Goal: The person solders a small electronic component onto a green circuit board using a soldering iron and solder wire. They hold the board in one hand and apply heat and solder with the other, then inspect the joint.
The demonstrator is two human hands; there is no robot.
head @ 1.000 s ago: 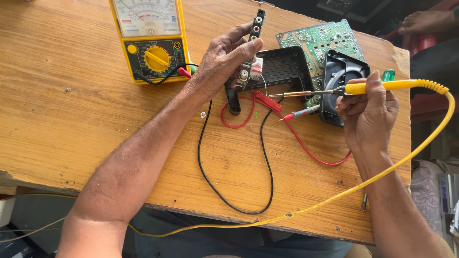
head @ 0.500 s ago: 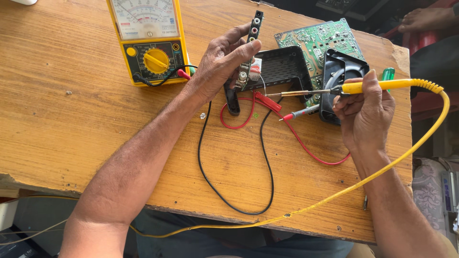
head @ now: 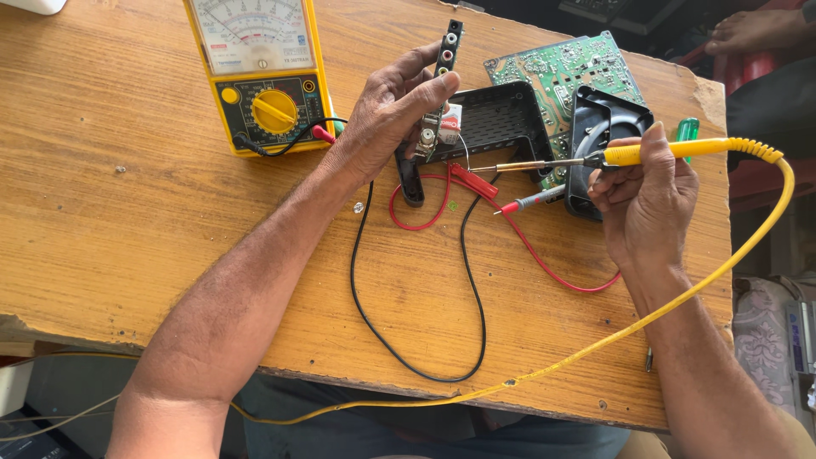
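My left hand has its fingers closed around a narrow black strip of sockets, holding it upright over the wooden surface just beside the black plastic case, while my right hand has its fingers wrapped tight on the yellow handle of the soldering iron, its tip reaching left to the foot of that strip. Under the iron lie the red probe and its red lead, a black lead loops toward me, and further out sit the green circuit board, the black fan and, far left, the yellow meter.
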